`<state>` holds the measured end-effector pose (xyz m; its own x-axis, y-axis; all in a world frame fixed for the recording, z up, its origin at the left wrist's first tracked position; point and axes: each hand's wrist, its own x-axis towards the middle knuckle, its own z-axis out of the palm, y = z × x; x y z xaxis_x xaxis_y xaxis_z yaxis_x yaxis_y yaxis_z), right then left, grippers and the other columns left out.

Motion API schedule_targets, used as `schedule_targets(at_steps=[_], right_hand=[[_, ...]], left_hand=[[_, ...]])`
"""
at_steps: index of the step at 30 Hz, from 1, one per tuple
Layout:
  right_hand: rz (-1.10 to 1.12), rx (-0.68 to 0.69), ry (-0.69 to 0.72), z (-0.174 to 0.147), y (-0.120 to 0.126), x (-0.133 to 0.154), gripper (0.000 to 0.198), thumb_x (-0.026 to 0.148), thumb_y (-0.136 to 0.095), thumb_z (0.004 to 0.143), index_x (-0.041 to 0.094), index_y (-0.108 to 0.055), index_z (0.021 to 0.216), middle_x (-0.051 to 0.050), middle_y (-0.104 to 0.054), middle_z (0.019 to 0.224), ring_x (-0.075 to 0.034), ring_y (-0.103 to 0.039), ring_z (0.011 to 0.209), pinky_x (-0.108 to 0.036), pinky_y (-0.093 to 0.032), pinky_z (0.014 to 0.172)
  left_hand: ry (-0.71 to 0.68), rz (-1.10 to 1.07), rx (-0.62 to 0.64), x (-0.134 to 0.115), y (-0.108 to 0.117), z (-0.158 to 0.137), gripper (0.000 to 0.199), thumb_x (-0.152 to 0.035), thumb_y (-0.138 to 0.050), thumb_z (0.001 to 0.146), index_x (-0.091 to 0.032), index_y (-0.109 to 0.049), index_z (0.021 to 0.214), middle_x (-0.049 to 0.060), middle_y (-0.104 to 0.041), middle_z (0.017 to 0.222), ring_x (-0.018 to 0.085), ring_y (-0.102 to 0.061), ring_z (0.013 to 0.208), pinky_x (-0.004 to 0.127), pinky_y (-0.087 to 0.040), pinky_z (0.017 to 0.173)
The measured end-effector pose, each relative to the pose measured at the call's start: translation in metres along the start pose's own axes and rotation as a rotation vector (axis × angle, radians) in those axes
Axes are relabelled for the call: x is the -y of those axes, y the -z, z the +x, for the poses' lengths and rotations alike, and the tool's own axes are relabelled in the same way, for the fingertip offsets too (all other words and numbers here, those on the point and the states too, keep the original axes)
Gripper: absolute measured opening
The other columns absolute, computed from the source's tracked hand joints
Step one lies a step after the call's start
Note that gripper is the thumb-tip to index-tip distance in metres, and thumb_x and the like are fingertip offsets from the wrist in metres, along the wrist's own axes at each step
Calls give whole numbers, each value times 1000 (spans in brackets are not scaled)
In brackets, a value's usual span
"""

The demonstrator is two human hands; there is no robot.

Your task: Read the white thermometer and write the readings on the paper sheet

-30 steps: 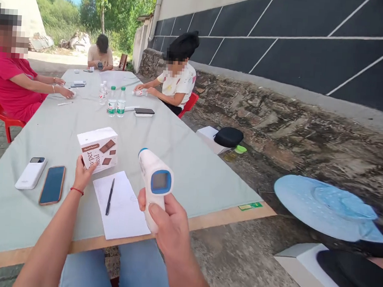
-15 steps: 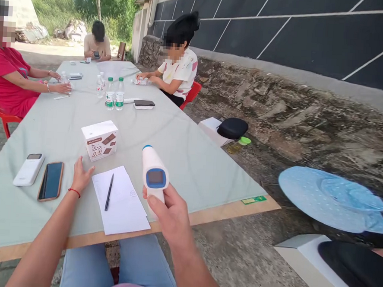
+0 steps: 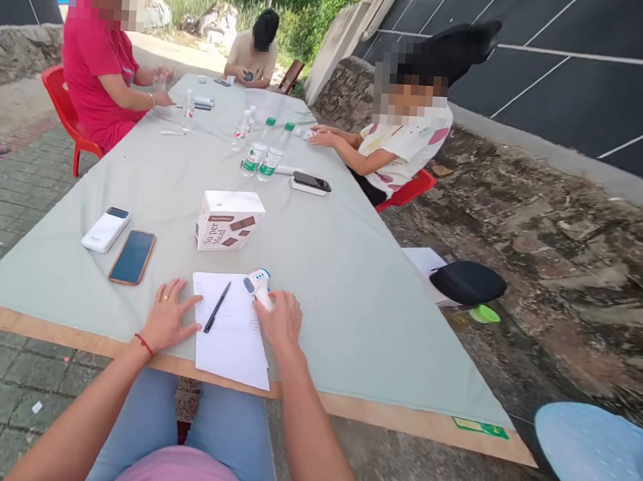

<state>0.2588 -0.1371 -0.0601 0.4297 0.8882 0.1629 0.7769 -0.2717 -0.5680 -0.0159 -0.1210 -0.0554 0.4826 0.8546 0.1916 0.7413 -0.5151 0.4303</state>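
My right hand (image 3: 282, 321) is wrapped round the handle of a white and blue infrared thermometer (image 3: 258, 286), low over the right edge of some white paper sheets (image 3: 227, 358). My left hand (image 3: 171, 318) lies spread on the tablecloth, its thumb and a finger at the left edge of the paper. A black pen (image 3: 218, 307) rests slantwise on the top sheet. Just beyond the paper stands a white box (image 3: 229, 222) with chocolate pictures. To the left of it lie a phone (image 3: 131, 258) in a brown case and a white power bank (image 3: 106, 229).
Two green-capped water bottles (image 3: 262, 150) and a dark phone (image 3: 312, 181) on a white object are farther up the table (image 3: 380, 353). Three people sit around it, one in a pink shirt (image 3: 96, 60). A blue hat (image 3: 597, 453) is at the lower right.
My right hand has lowered the thermometer from above the table to the paper's edge and tilted it. My left hand now lies flatter by the paper. The view has swung left.
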Motion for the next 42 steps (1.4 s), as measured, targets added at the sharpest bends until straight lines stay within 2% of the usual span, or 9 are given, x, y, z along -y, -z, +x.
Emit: schedule_targets(at_steps=[3, 6, 12, 17, 20, 25, 30, 35, 42], right_hand=[[115, -84, 114, -12, -8, 16, 24, 42, -58, 84, 19, -59, 90, -13, -65, 101, -25, -58, 92, -37, -43, 78], [147, 121, 103, -27, -26, 43, 27, 46, -58, 86, 21, -58, 94, -4, -64, 75, -21, -60, 71, -32, -41, 66], [67, 247, 122, -31, -44, 71, 32, 21, -58, 78, 20, -62, 110, -3, -66, 74, -21, -61, 73, -31, -40, 67], [536, 200, 129, -23, -26, 59, 38, 30, -43, 81, 20, -66, 110, -3, -64, 82, -18, -57, 75, -33, -44, 73], [845, 179, 84, -27, -23, 56, 39, 38, -52, 79, 19, -62, 112, -3, -63, 87, -17, -57, 78, -32, -46, 74], [1039, 273, 15, -38, -26, 64, 34, 53, -63, 79, 21, -58, 92, 6, -50, 62, -11, -47, 56, -28, -43, 60], [1047, 414, -9, -41, -22, 77, 35, 47, -59, 83, 19, -66, 103, -2, -67, 78, -16, -61, 71, -34, -48, 73], [966, 295, -48, -49, -38, 72, 18, 34, -65, 66, 20, -65, 79, 0, -66, 71, -16, -58, 64, -31, -48, 64], [783, 181, 101, -68, -56, 62, 11, 32, -56, 70, 22, -57, 67, 2, -58, 60, -14, -51, 56, -28, -44, 56]], left_hand=[[8, -4, 7, -6, -3, 2, 51, -42, -74, 74, -32, -65, 123, 13, -45, 146, 40, -31, 141, 64, -15, 116], [18, 13, 16, -10, -6, 2, 53, -41, -75, 71, -32, -65, 123, 12, -46, 146, 38, -30, 142, 63, -11, 117], [-1, -60, -84, -10, -13, 0, 58, -49, -79, 67, -32, -66, 122, 13, -48, 144, 43, -33, 140, 67, -9, 115], [64, -42, -84, -9, -14, 9, 59, -47, -80, 67, -33, -66, 122, 14, -46, 147, 43, -30, 141, 68, -6, 114], [71, -35, -65, -9, -13, 13, 59, -48, -79, 66, -33, -66, 122, 12, -46, 148, 42, -30, 142, 67, -5, 115], [44, 13, -62, -10, -9, 10, 52, -53, -69, 77, -29, -66, 122, 16, -47, 144, 41, -32, 141, 66, -10, 114], [12, 88, -41, -11, -3, 7, 44, -50, -65, 81, -26, -67, 118, 15, -51, 139, 38, -34, 139, 65, -15, 114], [-14, 130, -15, -14, 1, 6, 46, -45, -67, 78, -25, -66, 119, 15, -51, 137, 39, -36, 137, 66, -18, 112], [5, 156, 4, -16, 1, 7, 46, -42, -65, 78, -26, -66, 121, 16, -50, 138, 37, -34, 139, 64, -19, 113]])
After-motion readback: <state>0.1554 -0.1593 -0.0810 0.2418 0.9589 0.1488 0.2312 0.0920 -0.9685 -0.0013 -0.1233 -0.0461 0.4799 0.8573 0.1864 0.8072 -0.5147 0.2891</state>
